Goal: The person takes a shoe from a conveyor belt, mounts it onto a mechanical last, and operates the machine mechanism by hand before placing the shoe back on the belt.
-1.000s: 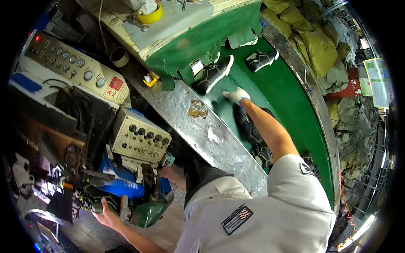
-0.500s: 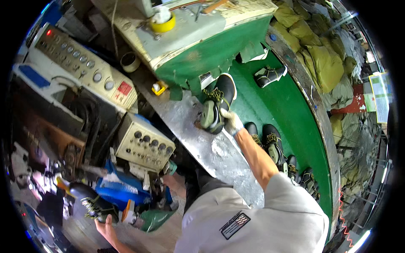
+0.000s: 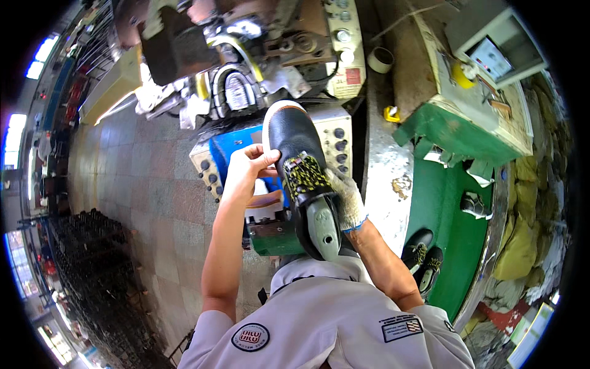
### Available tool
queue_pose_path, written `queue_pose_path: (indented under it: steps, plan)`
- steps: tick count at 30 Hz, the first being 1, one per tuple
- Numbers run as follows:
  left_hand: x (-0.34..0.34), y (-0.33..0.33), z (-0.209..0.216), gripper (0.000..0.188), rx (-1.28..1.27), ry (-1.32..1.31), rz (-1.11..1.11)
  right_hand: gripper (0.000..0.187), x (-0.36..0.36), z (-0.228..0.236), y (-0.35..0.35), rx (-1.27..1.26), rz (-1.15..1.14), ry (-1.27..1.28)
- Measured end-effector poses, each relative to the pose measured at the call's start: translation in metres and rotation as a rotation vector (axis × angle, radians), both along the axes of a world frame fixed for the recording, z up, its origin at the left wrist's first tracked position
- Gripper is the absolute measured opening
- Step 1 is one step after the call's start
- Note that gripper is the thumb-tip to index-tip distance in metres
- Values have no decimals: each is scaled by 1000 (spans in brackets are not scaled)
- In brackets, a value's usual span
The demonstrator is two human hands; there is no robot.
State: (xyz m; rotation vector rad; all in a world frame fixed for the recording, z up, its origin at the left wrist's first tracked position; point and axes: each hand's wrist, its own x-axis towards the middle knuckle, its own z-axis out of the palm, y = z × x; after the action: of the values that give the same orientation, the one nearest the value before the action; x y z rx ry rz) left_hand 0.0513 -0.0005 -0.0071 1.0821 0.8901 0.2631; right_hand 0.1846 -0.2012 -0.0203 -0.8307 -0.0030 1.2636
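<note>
Both my hands hold one black leather shoe [image 3: 301,132], toe pointing away from me, above a blue machine part. Its laces are black and yellow, and a pale edge runs round the toe. A grey-green last [image 3: 322,224] fills its opening. My bare left hand [image 3: 249,167] pinches the toe's left side between thumb and fingers. On the right side, near the laces, my right hand [image 3: 345,195] in a white knit glove grips the shoe; its fingertips are partly hidden behind it. Beyond the toe is a machine with a curved metal clamp [image 3: 236,92].
Control boxes with black knobs [image 3: 340,146] flank the blue part. To the right runs a metal-topped bench [image 3: 387,166], then a green surface [image 3: 452,246] bearing several shoes [image 3: 424,258]. Dark racks [image 3: 92,264] stand on the tiled floor at left; yellowish sacks [image 3: 519,227] lie far right.
My view has swung left. The shoe in my right hand has left the metal bench and is now before me in both hands. My left hand no longer holds the other shoe, which I cannot see.
</note>
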Motion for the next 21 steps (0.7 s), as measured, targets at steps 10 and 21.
queue_pose_path:
  steps: [10, 21]
  plan:
    - [-47, 69, -10, 38, 55, -160, 469, 50, -41, 3, 116, -7, -14, -168]
    - [-37, 65, -22, 39, -51, -110, 449, 54, -53, -46, 186, -11, -242, -328]
